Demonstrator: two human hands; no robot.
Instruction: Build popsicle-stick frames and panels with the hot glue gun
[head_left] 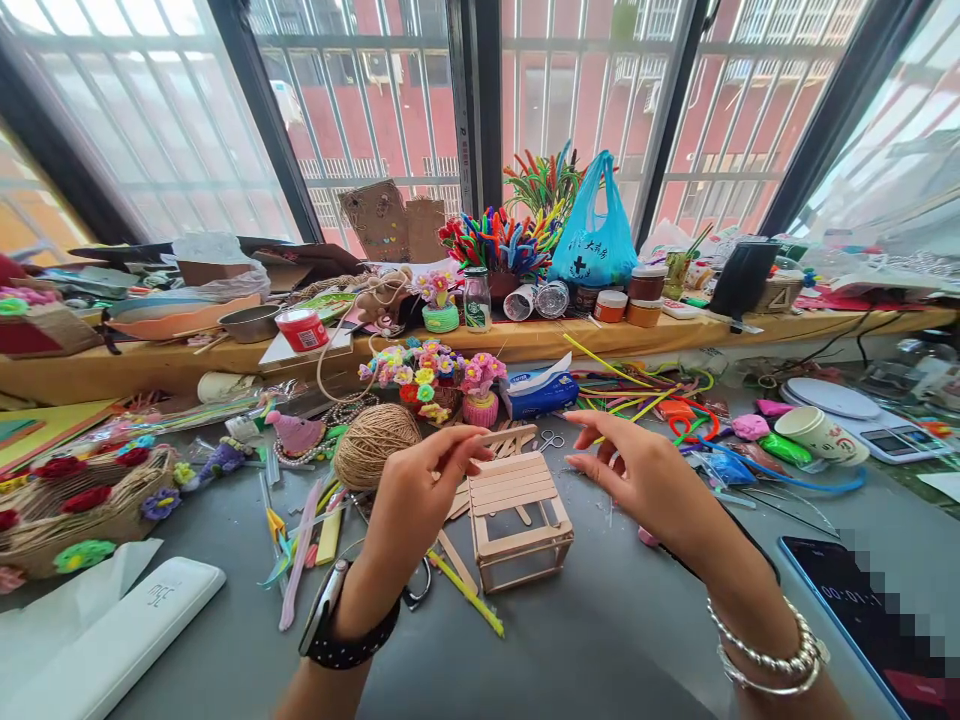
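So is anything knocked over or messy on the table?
Yes. The paper cup lies tipped on its side by the white scale, and two small jars lie sideways on the wooden ledge. Pipe cleaners sprawl loose across the table.
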